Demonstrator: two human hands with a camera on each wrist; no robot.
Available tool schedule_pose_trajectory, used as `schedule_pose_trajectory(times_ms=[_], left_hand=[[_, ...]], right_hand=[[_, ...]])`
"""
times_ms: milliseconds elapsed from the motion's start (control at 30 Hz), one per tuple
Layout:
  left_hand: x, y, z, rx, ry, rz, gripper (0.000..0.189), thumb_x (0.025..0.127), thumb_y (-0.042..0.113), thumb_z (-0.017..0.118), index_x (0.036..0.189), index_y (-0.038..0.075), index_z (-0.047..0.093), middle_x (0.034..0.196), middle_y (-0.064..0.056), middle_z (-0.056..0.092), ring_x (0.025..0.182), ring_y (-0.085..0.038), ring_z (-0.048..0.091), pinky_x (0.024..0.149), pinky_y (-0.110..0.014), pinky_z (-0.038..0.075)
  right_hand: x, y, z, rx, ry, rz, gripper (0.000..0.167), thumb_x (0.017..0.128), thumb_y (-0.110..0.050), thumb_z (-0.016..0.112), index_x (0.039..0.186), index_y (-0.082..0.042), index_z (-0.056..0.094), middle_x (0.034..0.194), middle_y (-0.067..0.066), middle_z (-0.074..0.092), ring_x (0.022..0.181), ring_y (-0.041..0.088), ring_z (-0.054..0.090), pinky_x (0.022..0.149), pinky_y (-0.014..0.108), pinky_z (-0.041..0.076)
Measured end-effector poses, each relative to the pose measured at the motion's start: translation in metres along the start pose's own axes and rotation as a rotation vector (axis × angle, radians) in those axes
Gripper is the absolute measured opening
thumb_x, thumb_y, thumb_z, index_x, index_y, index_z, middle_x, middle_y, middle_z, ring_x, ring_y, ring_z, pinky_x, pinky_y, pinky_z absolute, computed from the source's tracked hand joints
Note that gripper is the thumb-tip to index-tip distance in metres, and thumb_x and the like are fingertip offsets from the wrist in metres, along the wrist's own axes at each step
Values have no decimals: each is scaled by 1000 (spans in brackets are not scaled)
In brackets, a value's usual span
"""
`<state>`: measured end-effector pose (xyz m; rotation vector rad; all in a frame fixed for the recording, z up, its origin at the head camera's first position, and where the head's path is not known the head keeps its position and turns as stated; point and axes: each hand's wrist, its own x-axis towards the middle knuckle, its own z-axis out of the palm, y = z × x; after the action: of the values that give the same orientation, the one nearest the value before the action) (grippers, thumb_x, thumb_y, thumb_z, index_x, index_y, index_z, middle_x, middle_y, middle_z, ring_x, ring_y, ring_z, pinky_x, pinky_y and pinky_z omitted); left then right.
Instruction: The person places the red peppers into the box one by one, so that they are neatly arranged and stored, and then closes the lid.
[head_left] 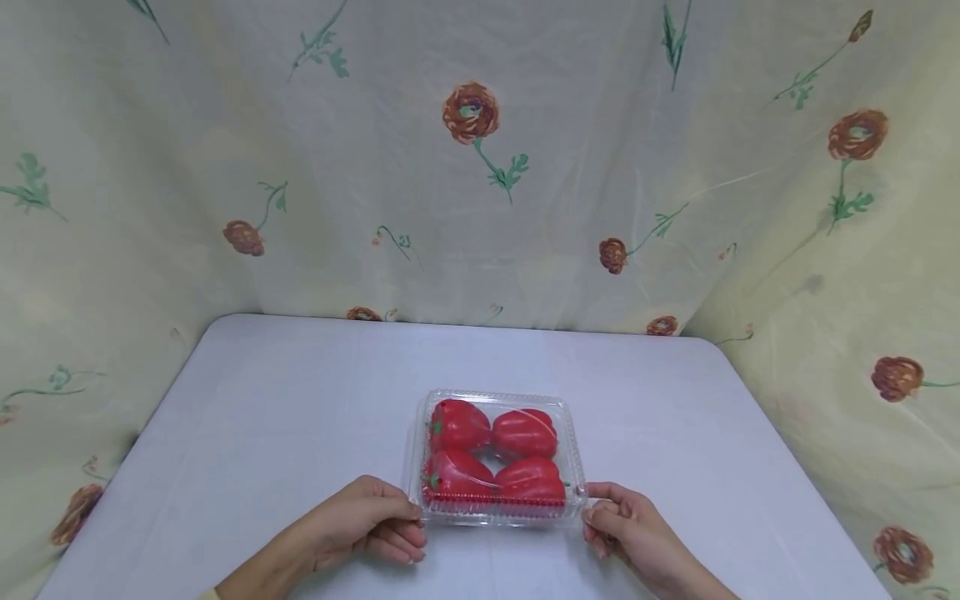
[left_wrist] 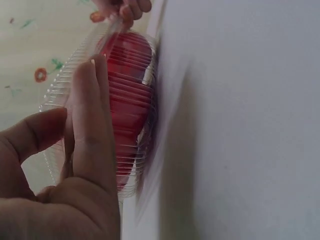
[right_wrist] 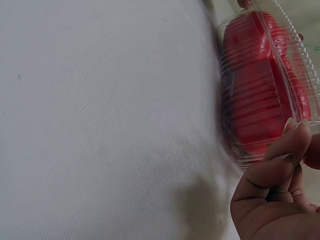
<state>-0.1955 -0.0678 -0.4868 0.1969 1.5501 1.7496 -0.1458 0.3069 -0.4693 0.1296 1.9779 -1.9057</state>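
A clear plastic clamshell box (head_left: 495, 522) sits low over the table, its lid down, with several red bell peppers (head_left: 527, 433) inside. Green stems show on the peppers at the left. My left hand (head_left: 367, 518) pinches the box's near left corner between thumb and forefinger, the other fingers loosely curled below. At the near right corner, my right hand (head_left: 632, 527) pinches the rim the same way. The left wrist view shows the ribbed side of the box (left_wrist: 131, 82) close to the tabletop. In the right wrist view, thumb and fingers (right_wrist: 280, 172) meet at the rim.
The white-covered table (head_left: 300, 400) has rounded far corners. A pale curtain (head_left: 360, 167) with brown flowers and green stems hangs behind it and along both sides.
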Motion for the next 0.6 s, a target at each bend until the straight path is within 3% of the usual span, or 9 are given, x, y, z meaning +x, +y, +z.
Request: schedule_pose_trajectory(times_ms=[400, 600], left_hand=[[0, -7, -4, -59, -124, 105, 15, 92, 12, 64, 80, 3, 63, 69, -4, 69, 64, -15, 71, 56, -25, 57], [0, -8, -6, -54, -165, 100, 16, 94, 12, 63, 85, -1, 63, 72, -5, 70, 67, -17, 72, 57, -25, 57]], right_hand=[[1, 3, 1, 8, -23, -9, 51, 95, -5, 56, 136, 15, 32, 80, 2, 63, 64, 8, 53, 58, 21, 47], [2, 4, 0, 3, -15, -18, 51, 95, -5, 57, 135, 15, 33, 80, 4, 63, 64, 9, 53, 58, 21, 48]])
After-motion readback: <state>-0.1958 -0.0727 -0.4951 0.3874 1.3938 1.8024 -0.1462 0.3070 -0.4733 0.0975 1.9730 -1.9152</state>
